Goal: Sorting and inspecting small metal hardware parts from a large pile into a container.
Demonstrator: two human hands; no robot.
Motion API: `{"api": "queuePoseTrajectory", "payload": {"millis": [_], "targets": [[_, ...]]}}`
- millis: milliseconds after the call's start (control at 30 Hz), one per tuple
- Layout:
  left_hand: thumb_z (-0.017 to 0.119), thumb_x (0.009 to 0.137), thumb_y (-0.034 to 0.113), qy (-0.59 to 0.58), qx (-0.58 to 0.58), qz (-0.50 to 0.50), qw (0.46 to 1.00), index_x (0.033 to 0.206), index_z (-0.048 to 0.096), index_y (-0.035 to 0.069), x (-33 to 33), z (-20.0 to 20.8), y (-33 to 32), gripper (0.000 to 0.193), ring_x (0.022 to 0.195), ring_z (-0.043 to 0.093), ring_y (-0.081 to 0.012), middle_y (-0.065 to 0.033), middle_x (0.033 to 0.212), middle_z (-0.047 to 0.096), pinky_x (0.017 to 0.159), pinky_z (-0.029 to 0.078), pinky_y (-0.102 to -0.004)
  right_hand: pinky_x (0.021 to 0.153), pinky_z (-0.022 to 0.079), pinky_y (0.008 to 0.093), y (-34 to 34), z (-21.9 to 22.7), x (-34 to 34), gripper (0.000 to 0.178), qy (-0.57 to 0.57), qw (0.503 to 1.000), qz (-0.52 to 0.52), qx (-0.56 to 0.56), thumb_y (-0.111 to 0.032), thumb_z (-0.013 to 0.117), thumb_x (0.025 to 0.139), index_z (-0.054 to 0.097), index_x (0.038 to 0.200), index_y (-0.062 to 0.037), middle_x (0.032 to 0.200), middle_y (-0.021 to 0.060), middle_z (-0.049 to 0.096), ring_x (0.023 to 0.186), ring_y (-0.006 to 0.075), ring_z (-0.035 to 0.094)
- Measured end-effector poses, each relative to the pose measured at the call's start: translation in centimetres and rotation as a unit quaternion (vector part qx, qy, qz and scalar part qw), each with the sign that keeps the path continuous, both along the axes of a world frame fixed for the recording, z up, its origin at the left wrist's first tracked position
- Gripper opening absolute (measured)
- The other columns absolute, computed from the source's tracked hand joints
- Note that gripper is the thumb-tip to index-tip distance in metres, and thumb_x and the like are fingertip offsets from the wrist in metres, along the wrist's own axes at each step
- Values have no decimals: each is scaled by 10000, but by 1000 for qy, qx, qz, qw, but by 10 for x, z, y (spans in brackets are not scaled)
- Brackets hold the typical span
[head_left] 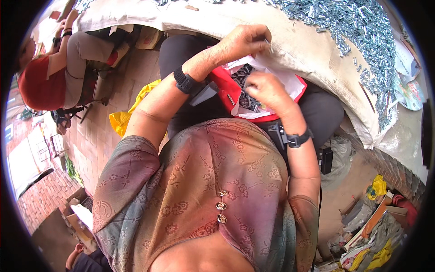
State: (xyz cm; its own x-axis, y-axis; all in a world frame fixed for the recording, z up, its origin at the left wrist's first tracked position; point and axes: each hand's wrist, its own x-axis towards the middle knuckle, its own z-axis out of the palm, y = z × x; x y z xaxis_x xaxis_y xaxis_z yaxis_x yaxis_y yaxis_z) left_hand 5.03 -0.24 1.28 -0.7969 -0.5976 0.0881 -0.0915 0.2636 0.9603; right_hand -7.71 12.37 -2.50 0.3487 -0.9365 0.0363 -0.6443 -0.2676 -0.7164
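A red bag with a white lining (297, 86) lies open on my lap, with many small dark metal pieces (247, 72) in it. My left hand (249, 41) is raised above the bag, beside the edge of the cloth-covered table. Its thumb and fingers are pinched together, and what sits between them is too small and blurred to name. Over the right part of the bag hovers my right hand (268, 90), fingers curled together and slightly smeared. Whatever its fingertips hold is hidden. Each wrist wears a black strap.
A white cloth (199, 19) covers the table ahead, bearing a wide heap of small bluish metal pieces (349, 22). A yellow bag (124, 119) lies at my left. Another person in a red shirt (43, 86) sits at far left. Cardboard and cloths (376, 226) clutter the lower right.
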Motion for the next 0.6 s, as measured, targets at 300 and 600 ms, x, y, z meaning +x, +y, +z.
{"api": "queuePoseTrajectory", "payload": {"millis": [300, 600], "targets": [[582, 762, 95, -31, -198, -112, 973, 857, 581, 38, 0, -54, 22, 110, 712, 600, -289, -144, 754, 605, 663, 478, -371, 627, 488, 441, 4, -59, 54, 113, 169, 982, 64, -54, -62, 477, 769, 561, 837, -25, 826, 189, 608, 776, 345, 608], [561, 717, 93, -148, -160, -111, 970, 858, 626, 44, 10, -58, 26, 164, 772, 613, -295, -149, 817, 635, 718, 470, -369, 620, 498, 440, 17, -85, 54, 209, 235, 947, 208, -70, -96, 577, 707, 552, 907, -42, 803, 154, 561, 765, 335, 583]]}}
